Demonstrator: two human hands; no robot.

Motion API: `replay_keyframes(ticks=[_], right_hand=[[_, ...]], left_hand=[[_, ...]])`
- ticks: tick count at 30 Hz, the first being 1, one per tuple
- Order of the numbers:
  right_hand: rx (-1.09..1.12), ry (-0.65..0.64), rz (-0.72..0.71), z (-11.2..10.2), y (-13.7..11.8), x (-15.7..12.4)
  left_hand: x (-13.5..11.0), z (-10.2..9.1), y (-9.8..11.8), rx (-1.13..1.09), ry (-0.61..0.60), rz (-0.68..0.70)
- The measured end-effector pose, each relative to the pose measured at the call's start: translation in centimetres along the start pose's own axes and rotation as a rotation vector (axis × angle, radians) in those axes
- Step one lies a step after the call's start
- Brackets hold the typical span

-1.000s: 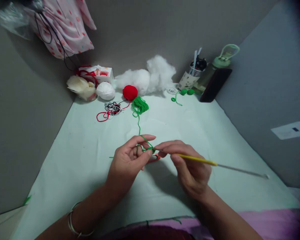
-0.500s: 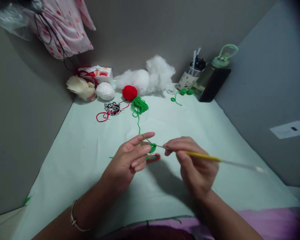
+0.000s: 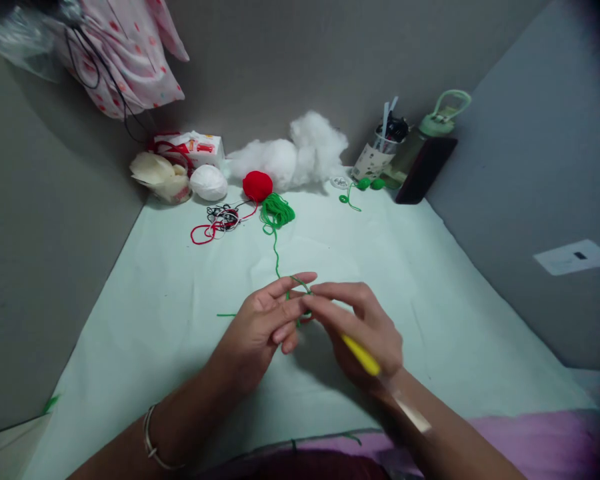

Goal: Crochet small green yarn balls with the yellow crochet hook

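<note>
My left hand (image 3: 263, 320) pinches a small green crochet piece (image 3: 308, 308) between thumb and fingers, mostly covered by both hands. Green yarn (image 3: 277, 257) runs over its raised index finger from a loose green skein (image 3: 279, 211) farther back. My right hand (image 3: 363, 327) is closed around a crochet hook (image 3: 363, 355) with a yellow grip, its metal tail end blurred and pointing down to the right. Its fingertips meet the left hand's at the green piece, so the hook's tip is hidden. Behind the fingers shows a bit of an orange-red handle (image 3: 306, 320), largely covered.
Along the back stand a red yarn ball (image 3: 257, 186), a white yarn ball (image 3: 209, 183), white stuffing (image 3: 290, 157), a pen cup (image 3: 377, 157), a green-lidded bottle (image 3: 437, 123) and a dark phone-like slab (image 3: 426, 171). Tangled yarn (image 3: 223, 219) lies left of the skein. Grey partitions enclose the table.
My right hand has moved left, up against the left fingertips. The hook has swung from nearly level to slanting steeply down toward me. The left hand has barely shifted.
</note>
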State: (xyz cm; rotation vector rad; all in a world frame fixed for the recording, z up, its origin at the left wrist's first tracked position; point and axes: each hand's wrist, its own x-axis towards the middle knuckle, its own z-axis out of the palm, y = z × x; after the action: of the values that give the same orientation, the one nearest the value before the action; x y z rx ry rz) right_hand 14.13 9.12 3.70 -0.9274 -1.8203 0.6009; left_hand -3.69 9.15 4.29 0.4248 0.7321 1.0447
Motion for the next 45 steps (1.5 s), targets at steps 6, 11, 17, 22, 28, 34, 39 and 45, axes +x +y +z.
replay_keyframes(ticks=[6, 11, 17, 22, 28, 34, 39, 45], right_hand=[[0.586, 0.13, 0.288, 0.3, 0.9, 1.6], [0.491, 0.054, 0.245, 0.7, 0.7, 1.2], [0.665, 0.049, 0.333, 0.5, 1.0, 1.3], [0.733, 0.022, 0.369, 0.3, 1.0, 1.6], [0.707, 0.011, 0.337, 0.5, 1.0, 1.2], [0.755, 0.045, 0.384, 0.3, 1.0, 1.7], [0.866, 0.014, 0.573, -0.1, 1.1, 2.7], [0.826, 0.009, 0.477, 0.6, 1.2, 1.9]], left_hand=[[0.0, -0.1, 0.5, 0.001, 0.063, 0.084], [-0.2, 0.1, -0.4, 0.206, 0.031, 0.222], [-0.4, 0.0, -0.1, 0.231, 0.042, 0.185], [-0.5, 0.0, 0.1, 0.239, 0.056, 0.181], [-0.4, 0.1, -0.1, 0.239, 0.047, 0.164], [-0.3, 0.0, 0.8, 0.11, -0.028, 0.01], [-0.3, -0.1, 1.2, 0.06, -0.085, -0.02], [-0.5, 0.1, -0.1, 0.283, 0.043, 0.199]])
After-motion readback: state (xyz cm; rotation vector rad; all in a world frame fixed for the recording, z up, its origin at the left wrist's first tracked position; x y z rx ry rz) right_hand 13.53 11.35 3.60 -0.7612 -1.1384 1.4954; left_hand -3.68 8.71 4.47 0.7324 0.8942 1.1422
